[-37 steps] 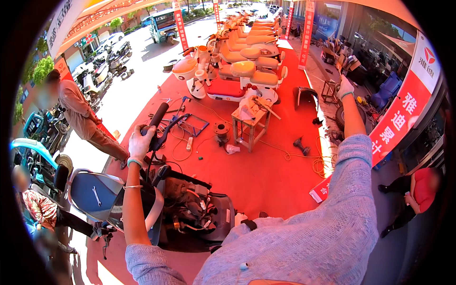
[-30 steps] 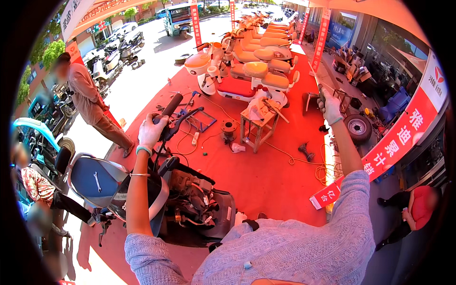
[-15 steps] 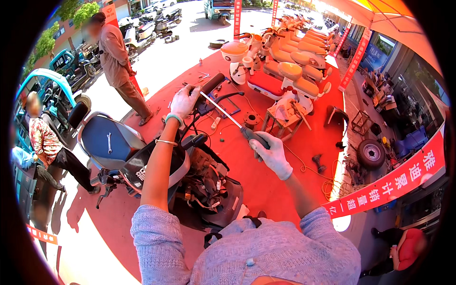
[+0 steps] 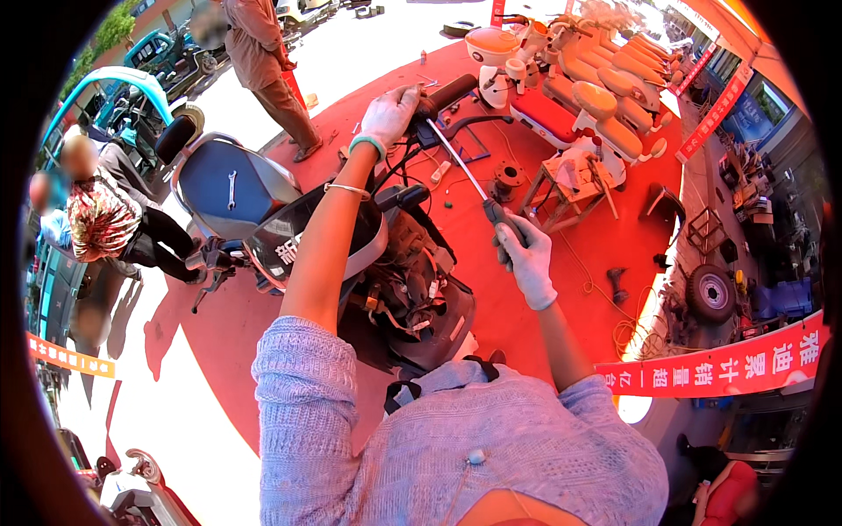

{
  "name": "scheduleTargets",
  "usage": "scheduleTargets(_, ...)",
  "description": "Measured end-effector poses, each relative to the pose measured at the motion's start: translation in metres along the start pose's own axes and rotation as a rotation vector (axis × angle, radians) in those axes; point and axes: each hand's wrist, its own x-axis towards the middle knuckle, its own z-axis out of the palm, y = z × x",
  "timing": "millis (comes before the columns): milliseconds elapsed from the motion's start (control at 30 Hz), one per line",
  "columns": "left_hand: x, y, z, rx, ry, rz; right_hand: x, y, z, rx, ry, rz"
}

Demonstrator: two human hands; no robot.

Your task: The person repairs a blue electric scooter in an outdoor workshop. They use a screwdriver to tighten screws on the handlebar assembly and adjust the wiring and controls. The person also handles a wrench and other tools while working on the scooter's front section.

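My right hand (image 4: pixel 529 267), in a whitish glove with grey fingers, is closed round the dark handle of a screwdriver (image 4: pixel 462 168). Its long steel shaft slants up and left, the tip meeting the switch housing beside the black grip (image 4: pixel 452 91) of a scooter handlebar. My left hand (image 4: pixel 388 117), gloved in white, is closed on the handlebar just left of the grip, its fingertips partly hidden. Below the grip a black brake lever (image 4: pixel 478 121) points right. Under my arms the scooter's front (image 4: pixel 412 302) is open, with wires and inner parts showing.
A wrench (image 4: pixel 231 188) lies on the scooter's blue seat (image 4: pixel 213 180). At the right are a wooden stool (image 4: pixel 566 188), a row of scooters (image 4: pixel 605 83) and a loose tire (image 4: pixel 710 294). Cables trail over the red carpet (image 4: pixel 351 123). People stand at the left; another person is at lower right.
My view has shifted, so the scene sits farther right and higher. The screwdriver tip has moved from beside the grip's end to the switch housing. Both hands keep their hold.
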Motion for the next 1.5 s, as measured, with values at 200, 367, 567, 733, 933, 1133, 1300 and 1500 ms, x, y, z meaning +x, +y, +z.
scheduleTargets(200,0.004,-0.012,0.003,-0.048,0.012,0.038,0.001,0.006,0.001,-0.005,-0.045,-0.003)
scheduleTargets(367,0.004,-0.01,0.005,-0.032,0.028,-0.003,0.01,0.013,0.006,0.029,-0.052,-0.032)
scheduleTargets(567,0.001,-0.004,0.003,-0.042,0.044,-0.005,0.018,0.015,-0.001,-0.018,-0.066,-0.054)
scheduleTargets(733,0.005,-0.008,0.002,-0.019,0.043,0.003,0.033,0.024,-0.013,-0.114,-0.09,-0.203)
scheduleTargets(933,0.007,-0.016,0.006,-0.047,0.019,-0.026,0.042,0.026,-0.024,-0.249,-0.084,-0.327)
scheduleTargets(1133,0.01,-0.014,0.008,-0.079,0.029,0.01,0.046,0.012,-0.029,-0.486,-0.065,-0.505)
scheduleTargets(1300,0.011,-0.028,0.005,-0.123,-0.025,-0.003,0.037,0.0,-0.021,-0.676,-0.033,-0.643)
scheduleTargets(1500,0.026,-0.026,0.007,0.071,-0.101,0.125,0.03,-0.002,-0.019,-0.496,-0.138,-0.423)
